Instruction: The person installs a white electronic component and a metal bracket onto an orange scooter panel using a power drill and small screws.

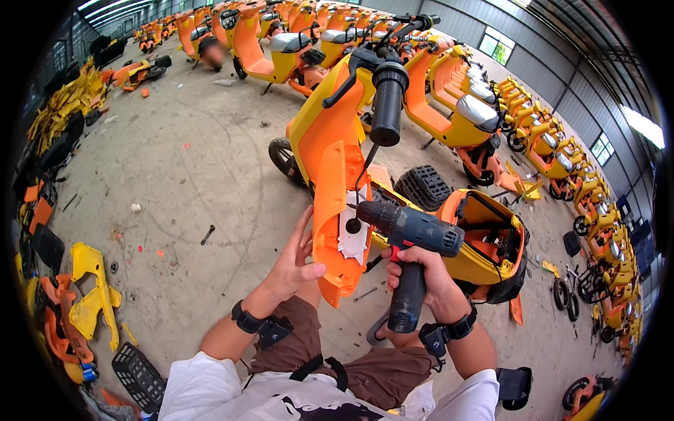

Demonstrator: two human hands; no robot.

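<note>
Head view, read from left to right. At far left, a yellow body panel (pixel 90 309) with cut-out openings lies on the floor (pixel 189 175), and a black lattice basket (pixel 139 377) rests nearer the person. Between these parts and the person's legs, a small dark wrench-like tool (pixel 208 234) lies by itself. A black strap (pixel 249 319) with an attached module encircles the left wrist. The left grip (pixel 286 270) bears against the left edge of an orange panel (pixel 328 259), fingers extended along that edge and thumb across the lower face; whether it clasps or merely steadies the panel cannot be told. The panel stands tilted at the centre, before the upright front of a yellow-and-orange scooter (pixel 319 126), and carries a jagged white piece (pixel 351 244) with a dark round spot. To its right, the right grip (pixel 430 270) is closed around the handle of a dark cordless drill (pixel 428 231), whose nose points left, overlapping the white piece; contact at the tip is unclear. Behind the drill sits a black ribbed basket (pixel 423 184). At far right, loose black tyres (pixel 562 293) lie near long rows of similar scooters (pixel 544 147).
</note>
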